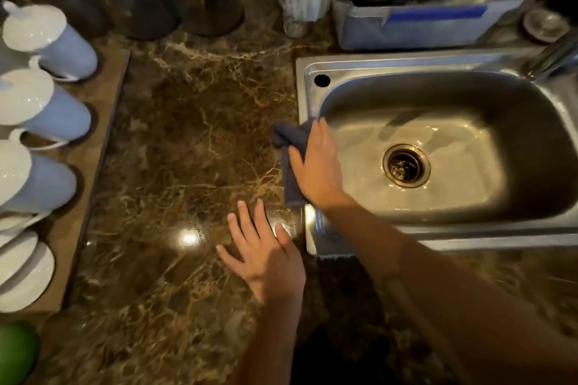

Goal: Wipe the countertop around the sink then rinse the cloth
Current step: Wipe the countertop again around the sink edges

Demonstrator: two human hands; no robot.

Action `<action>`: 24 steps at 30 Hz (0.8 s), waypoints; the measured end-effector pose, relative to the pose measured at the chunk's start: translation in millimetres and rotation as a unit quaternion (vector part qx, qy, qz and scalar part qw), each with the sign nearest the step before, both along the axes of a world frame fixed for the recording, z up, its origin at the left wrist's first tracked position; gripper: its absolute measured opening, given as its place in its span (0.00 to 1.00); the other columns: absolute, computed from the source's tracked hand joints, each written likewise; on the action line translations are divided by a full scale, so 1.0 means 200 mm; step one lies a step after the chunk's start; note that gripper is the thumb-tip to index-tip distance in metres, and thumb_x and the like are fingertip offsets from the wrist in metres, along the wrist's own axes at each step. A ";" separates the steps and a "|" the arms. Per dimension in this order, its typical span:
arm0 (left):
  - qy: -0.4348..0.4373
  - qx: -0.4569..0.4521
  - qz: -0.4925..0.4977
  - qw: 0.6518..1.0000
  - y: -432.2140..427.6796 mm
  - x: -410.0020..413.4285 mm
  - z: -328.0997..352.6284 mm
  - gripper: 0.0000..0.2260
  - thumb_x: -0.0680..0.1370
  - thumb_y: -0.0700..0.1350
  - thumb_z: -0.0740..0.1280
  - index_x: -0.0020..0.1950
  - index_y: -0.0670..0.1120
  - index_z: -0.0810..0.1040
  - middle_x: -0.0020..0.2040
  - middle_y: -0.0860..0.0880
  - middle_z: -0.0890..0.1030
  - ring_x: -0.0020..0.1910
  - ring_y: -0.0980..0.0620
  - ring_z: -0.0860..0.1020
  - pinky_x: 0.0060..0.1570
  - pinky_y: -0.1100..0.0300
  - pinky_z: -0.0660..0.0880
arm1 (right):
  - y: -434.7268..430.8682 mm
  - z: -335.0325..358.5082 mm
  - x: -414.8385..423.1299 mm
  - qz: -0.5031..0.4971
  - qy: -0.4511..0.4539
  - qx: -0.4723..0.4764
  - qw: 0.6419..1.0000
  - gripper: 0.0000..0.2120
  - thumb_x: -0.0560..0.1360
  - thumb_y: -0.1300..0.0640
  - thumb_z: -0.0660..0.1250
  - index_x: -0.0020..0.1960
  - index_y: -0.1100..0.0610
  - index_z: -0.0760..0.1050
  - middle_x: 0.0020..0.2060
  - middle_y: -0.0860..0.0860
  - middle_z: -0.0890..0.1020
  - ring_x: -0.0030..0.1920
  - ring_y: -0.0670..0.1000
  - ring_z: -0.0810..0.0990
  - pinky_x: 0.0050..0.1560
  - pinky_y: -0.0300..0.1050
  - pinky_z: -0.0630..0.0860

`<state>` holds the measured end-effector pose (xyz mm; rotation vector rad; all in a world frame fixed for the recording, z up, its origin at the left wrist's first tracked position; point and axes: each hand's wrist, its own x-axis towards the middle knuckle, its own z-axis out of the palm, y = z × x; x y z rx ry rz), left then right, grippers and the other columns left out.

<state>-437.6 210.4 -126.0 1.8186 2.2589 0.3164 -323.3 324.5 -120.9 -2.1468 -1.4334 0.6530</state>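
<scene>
**Wipe step, left rim of sink**

Brown marble desk (187, 134), near to far. Your left hand (266, 256) lies flat, fingers spread, holding nothing. Your right hand (316, 166) presses the dark cloth (289, 147) flat across the sink (469, 61) rim's left edge. Cloth's long axis runs near-to-far, bunched end pointing away. Judged mid-wipe; next, sweep along the rim, then rinse.

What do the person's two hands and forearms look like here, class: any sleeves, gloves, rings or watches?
Both are bare. The left hand and the right hand wear no gloves, and no rings show on the visible fingers. Both forearms are uncovered as far as the frame shows, with no sleeve, watch or bracelet visible.
</scene>
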 end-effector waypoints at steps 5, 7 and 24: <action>-0.042 0.016 0.007 0.999 0.00 -0.01 0.00 0.22 0.80 0.50 0.50 0.72 0.52 0.68 0.76 0.49 0.65 0.76 0.48 0.59 0.70 0.35 0.53 | -0.59 0.05 0.09 0.199 -0.107 -0.088 0.970 0.33 0.76 0.36 0.49 0.76 0.52 0.60 0.72 0.53 0.64 0.72 0.55 0.63 0.71 0.49 0.60; -0.064 0.012 0.003 0.998 0.00 -0.02 0.02 0.23 0.79 0.51 0.49 0.73 0.52 0.67 0.77 0.50 0.63 0.76 0.48 0.57 0.71 0.36 0.50 | -0.76 0.17 0.18 0.257 -0.159 -0.084 0.950 0.28 0.76 0.42 0.54 0.75 0.47 0.61 0.74 0.49 0.61 0.74 0.51 0.59 0.73 0.47 0.55; -0.057 0.017 0.024 0.998 0.00 0.01 0.04 0.21 0.82 0.50 0.48 0.74 0.51 0.65 0.78 0.52 0.59 0.78 0.51 0.51 0.72 0.40 0.43 | -0.61 0.17 0.27 0.163 -0.045 -0.074 0.983 0.20 0.77 0.39 0.58 0.61 0.51 0.70 0.56 0.52 0.78 0.56 0.55 0.78 0.51 0.48 0.72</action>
